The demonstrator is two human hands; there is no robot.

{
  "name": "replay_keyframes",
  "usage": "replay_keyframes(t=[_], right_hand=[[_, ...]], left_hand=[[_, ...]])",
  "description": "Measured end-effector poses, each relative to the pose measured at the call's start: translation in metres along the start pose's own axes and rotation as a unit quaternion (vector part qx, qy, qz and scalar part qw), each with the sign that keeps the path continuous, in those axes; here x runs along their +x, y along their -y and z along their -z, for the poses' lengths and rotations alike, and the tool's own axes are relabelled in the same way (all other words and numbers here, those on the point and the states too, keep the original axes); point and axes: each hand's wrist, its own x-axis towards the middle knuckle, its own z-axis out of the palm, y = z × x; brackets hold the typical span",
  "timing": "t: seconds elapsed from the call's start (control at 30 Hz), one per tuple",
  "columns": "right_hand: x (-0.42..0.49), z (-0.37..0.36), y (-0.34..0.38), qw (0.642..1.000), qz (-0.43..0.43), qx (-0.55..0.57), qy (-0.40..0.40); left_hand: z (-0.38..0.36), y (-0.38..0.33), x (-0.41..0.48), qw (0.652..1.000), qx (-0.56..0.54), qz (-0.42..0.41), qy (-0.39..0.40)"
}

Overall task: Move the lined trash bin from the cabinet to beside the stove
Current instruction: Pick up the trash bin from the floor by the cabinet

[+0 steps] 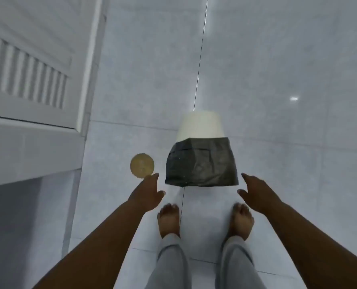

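Observation:
A white trash bin [200, 126] stands on the tiled floor against the wall, straight ahead of my bare feet. A black bag [201, 163] lines it and folds down over its upper part. My left hand [147, 191] hovers just left of the bin's rim, fingers apart, holding nothing. My right hand [254, 195] hovers just right of the rim, also empty with fingers spread. Neither hand touches the bin.
A white louvred cabinet door [33, 65] and its base fill the left side. A round brass floor drain [142, 165] lies left of the bin. Pale tiled wall [277, 59] rises behind the bin. My feet [169, 220] stand close in front.

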Motion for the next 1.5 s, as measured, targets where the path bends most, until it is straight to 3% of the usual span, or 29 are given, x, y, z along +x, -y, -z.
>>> replay_keyframes(t=[0.13,0.37,0.53,0.67,0.87,1.13,1.33,1.5], right_hand=[[0.039,-0.029,-0.002,0.999,0.001,0.024,-0.038],[0.054,-0.054,-0.006,0.98,0.03,0.058,-0.19],[0.024,-0.011,0.013,0.959,0.059,0.063,-0.271],[0.014,0.038,0.028,0.945,0.065,0.027,-0.32],[0.035,0.08,0.028,0.959,-0.003,0.003,-0.282],[0.067,0.098,0.01,0.964,-0.015,0.03,-0.265],[0.05,0.079,-0.009,0.952,-0.01,0.189,-0.239],[0.017,0.04,-0.016,0.929,0.004,0.349,-0.12]], left_hand=[[-0.023,0.008,0.047,1.0,-0.005,0.001,0.01],[-0.049,-0.002,0.066,0.997,-0.056,-0.05,-0.03],[-0.018,-0.009,0.045,0.978,-0.14,-0.087,-0.13],[0.018,-0.026,0.033,0.962,-0.112,-0.1,-0.227],[0.038,-0.063,0.033,0.968,-0.118,-0.071,-0.21],[0.039,-0.083,0.058,0.963,-0.175,-0.053,-0.197],[0.028,-0.072,0.068,0.96,-0.231,-0.05,-0.149],[0.012,-0.056,0.071,0.948,-0.315,-0.05,0.003]])
